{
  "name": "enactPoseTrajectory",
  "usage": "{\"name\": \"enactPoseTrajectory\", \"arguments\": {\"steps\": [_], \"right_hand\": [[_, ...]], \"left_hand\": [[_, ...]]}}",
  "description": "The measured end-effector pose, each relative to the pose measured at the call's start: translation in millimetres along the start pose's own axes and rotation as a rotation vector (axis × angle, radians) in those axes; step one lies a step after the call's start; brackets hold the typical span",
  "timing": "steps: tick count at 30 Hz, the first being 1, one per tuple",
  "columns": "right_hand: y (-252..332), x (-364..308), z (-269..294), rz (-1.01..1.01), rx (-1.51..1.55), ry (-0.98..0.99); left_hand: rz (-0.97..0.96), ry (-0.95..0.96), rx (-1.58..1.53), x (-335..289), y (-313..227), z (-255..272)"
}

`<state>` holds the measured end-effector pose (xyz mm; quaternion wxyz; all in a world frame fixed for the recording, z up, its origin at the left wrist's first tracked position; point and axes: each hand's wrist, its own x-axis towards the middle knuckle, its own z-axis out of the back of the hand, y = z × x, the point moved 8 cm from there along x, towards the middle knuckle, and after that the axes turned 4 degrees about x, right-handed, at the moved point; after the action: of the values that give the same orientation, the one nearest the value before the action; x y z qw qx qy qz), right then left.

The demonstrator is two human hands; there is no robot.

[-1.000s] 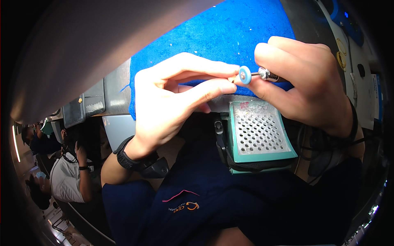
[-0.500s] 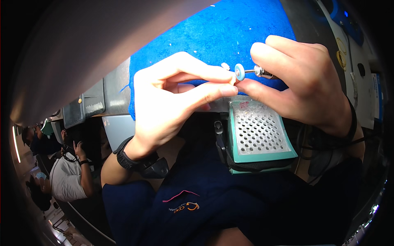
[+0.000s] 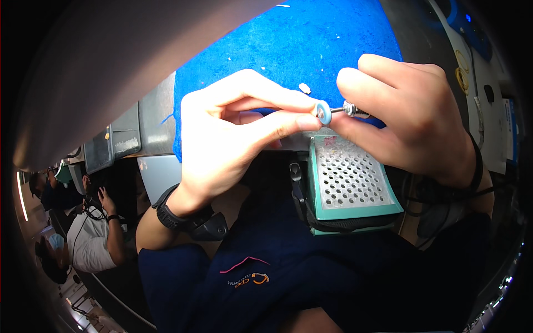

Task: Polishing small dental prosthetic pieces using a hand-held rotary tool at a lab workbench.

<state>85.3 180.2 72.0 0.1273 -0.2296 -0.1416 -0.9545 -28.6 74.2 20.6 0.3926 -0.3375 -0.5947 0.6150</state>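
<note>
My left hand [image 3: 222,125] is closed in a pinch, thumb against forefinger. At its fingertips is a small tooth-coloured piece, now mostly covered by the blue polishing wheel [image 3: 323,113]. The wheel sits on a thin metal shank at the tip of a rotary handpiece [image 3: 351,109]. My right hand [image 3: 408,105] is wrapped round that handpiece, its thumb reaching toward the left fingertips. Wheel and left fingertips appear to touch. Just beyond them a small whitish piece [image 3: 305,88] lies on the blue towel [image 3: 294,47].
Below my hands stands a green-framed box with a perforated metal top [image 3: 355,180]. A dark tray [image 3: 125,133] is at the left. Yellow bands [image 3: 461,77] lie at the far right. A large blurred shape [image 3: 111,72] blocks the upper left. Other people [image 3: 91,238] sit further left.
The wheel has shifted slightly left and down against the left fingertips, covering the small piece held there. My right hand moved a little with it; my left hand stays nearly still.
</note>
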Motion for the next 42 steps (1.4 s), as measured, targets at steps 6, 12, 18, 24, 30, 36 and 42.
{"name": "enactPoseTrajectory", "arguments": {"steps": [6,12,18,24,30,36,42], "right_hand": [[4,15,-14,0.007,0.003,-0.012],[2,6,-13,0.012,0.014,-0.009],[1,6,-15,0.001,0.017,0.002],[-1,8,-10,-0.003,-0.003,0.049],[-5,10,-4,-0.031,-0.011,0.038],[-5,8,-4,-0.020,-0.013,0.029],[-3,8,-9,-0.019,-0.022,0.007]], "left_hand": [[0.025,0.009,0.065,1,6,23],[0.035,0.004,0.076,-2,12,15],[0.037,0.011,0.072,-2,12,15],[0.035,0.016,0.065,-1,10,12],[0.011,-0.040,0.006,3,6,9],[0.048,-0.019,0.032,3,8,7],[0.048,0.000,0.031,2,10,11]]}}
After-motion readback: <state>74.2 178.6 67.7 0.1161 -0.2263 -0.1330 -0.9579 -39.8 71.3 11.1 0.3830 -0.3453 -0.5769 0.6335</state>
